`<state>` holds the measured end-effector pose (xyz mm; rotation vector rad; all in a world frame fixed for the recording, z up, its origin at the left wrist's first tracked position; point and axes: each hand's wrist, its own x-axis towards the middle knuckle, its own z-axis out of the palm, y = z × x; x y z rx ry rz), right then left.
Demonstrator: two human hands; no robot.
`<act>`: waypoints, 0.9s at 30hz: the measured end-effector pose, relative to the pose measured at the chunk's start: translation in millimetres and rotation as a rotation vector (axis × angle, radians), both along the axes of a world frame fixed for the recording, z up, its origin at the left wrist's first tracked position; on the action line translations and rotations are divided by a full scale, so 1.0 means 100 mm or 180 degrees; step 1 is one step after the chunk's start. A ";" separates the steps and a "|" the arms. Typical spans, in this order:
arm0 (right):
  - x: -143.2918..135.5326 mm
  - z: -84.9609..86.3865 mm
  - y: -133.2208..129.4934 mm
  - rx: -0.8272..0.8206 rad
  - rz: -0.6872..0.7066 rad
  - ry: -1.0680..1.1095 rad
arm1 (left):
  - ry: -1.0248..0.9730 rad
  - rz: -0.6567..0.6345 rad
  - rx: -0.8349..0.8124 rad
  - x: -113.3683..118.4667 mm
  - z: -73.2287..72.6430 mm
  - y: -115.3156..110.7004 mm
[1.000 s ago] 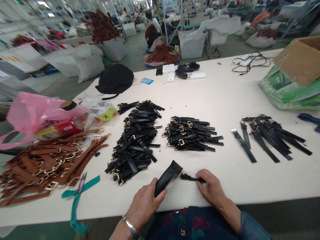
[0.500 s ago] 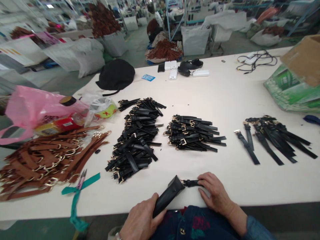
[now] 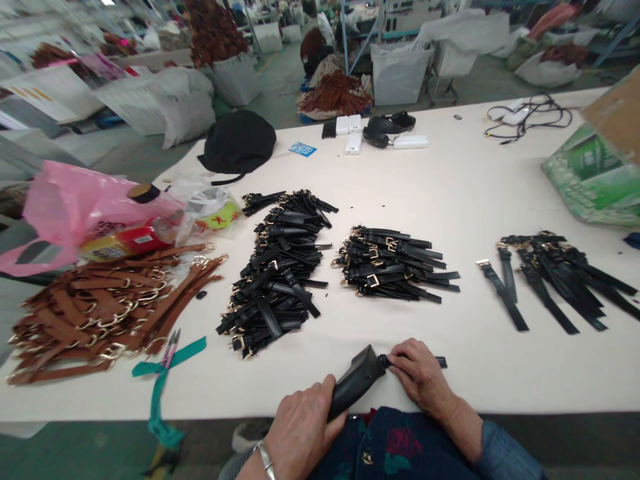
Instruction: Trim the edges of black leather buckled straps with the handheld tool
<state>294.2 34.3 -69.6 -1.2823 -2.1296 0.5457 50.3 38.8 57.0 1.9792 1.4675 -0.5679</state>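
My left hand [image 3: 303, 420] is wrapped around a thick, curved black leather piece [image 3: 357, 381] near the front edge of the table. My right hand [image 3: 423, 379] pinches a narrow black strap [image 3: 441, 362] at the piece's far end, and the strap's tip sticks out past my fingers. My right fingers cover the buckle end of this strap. Beyond my hands lie a tall heap of black buckle straps [image 3: 273, 280], a smaller stack of them [image 3: 395, 263] and a fanned group [image 3: 560, 280] to the right.
Brown straps with metal rings [image 3: 95, 307] pile up at the left, beside scissors [image 3: 171, 347] with a green ribbon [image 3: 159, 393]. Behind them sits a pink plastic bag [image 3: 65, 207]. A black cap [image 3: 239, 141], white devices [image 3: 353, 143], cables [image 3: 543, 117] and a green carton [image 3: 595, 173] stand farther back.
My right fingers have moved left along the strap to the black leather piece's end, and more of the strap's tip shows. My left hand has shifted slightly right and up with the piece.
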 end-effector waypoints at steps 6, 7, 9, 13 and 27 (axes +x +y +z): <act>-0.03 -0.01 -0.03 -0.0019 -0.0036 -0.0033 | 0.0050 -0.0023 -0.0029 -0.09 0.01 -0.03; -0.03 -0.01 -0.03 -0.0033 -0.0046 -0.0034 | 0.0063 -0.0053 -0.0015 -0.08 0.01 -0.03; -0.03 0.00 -0.03 -0.0077 -0.0071 -0.0032 | 0.0065 -0.0112 0.0017 -0.04 0.03 -0.01; -0.04 0.03 0.00 -0.0212 -0.0073 -0.0035 | 0.0059 -0.0139 0.0044 0.05 0.04 0.02; -0.07 0.24 0.01 -0.0652 -0.0077 -0.0053 | 0.0098 -0.0100 -0.0015 -0.02 0.02 0.08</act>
